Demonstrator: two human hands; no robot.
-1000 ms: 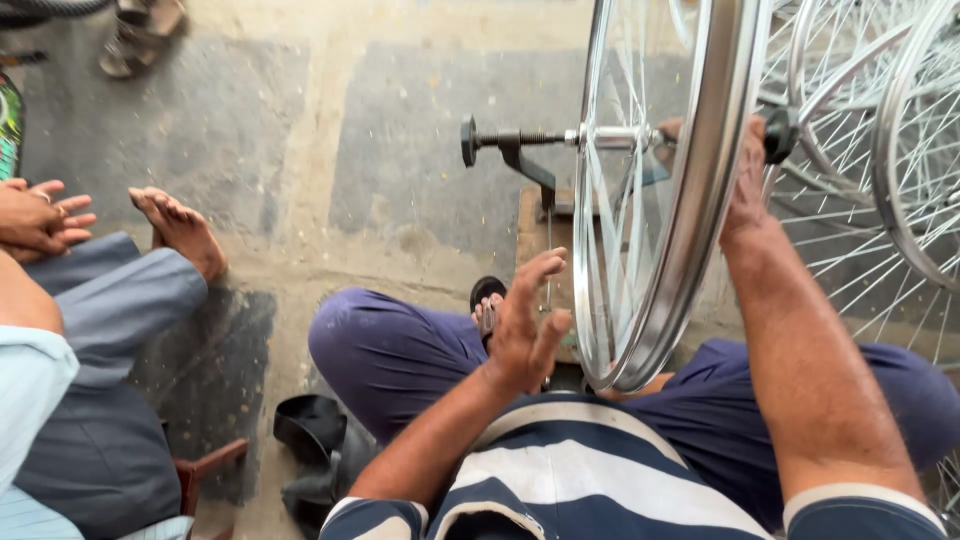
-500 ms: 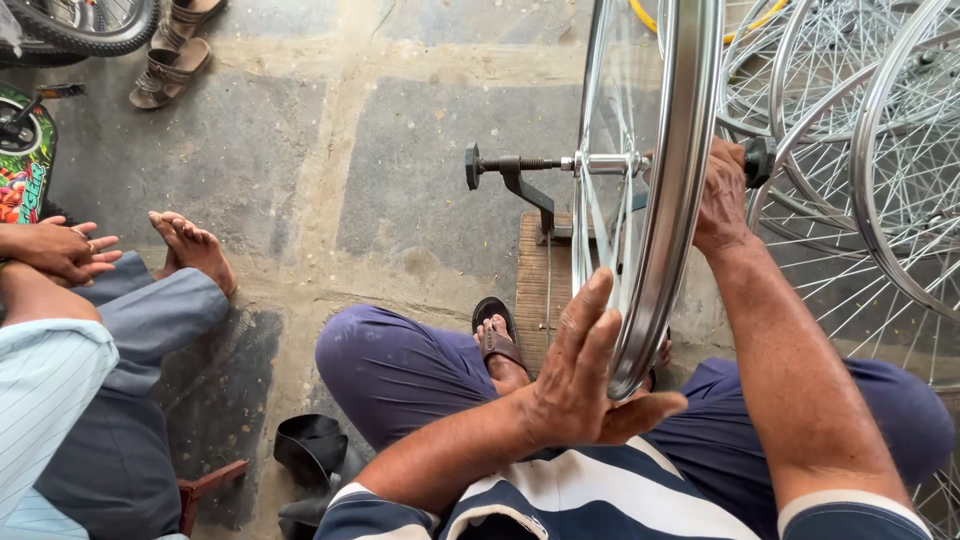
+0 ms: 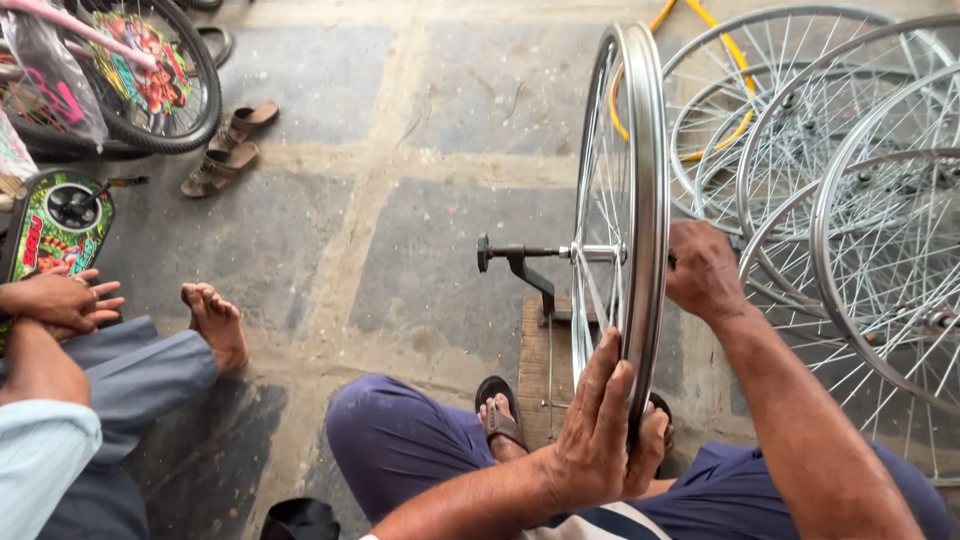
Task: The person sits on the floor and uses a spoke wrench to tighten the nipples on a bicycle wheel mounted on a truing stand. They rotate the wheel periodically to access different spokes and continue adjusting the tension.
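Since half a second ago, the left hand [image 3: 600,440] has been closed onto the near edge of the rim [image 3: 645,220], upright on its stand [image 3: 530,280] at mid-floor. Fingers and thumb are clamped around the rim; the right hand [image 3: 705,270] is curled at the hub side, its contents hidden. For a clean check, the rim is best turned slowly with light pressure.

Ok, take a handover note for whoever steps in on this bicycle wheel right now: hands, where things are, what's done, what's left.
Left hand: gripping the near edge of the silver wheel rim.
Right hand: on the rim's far side at hub height; what it holds is hidden.
The wheel stands upright on its axle in a stand bolted to a wooden block between the feet.
Done: wheel spoked and mounted.
Left: probably checking and trueing it.
More bare wheels lean to the right.
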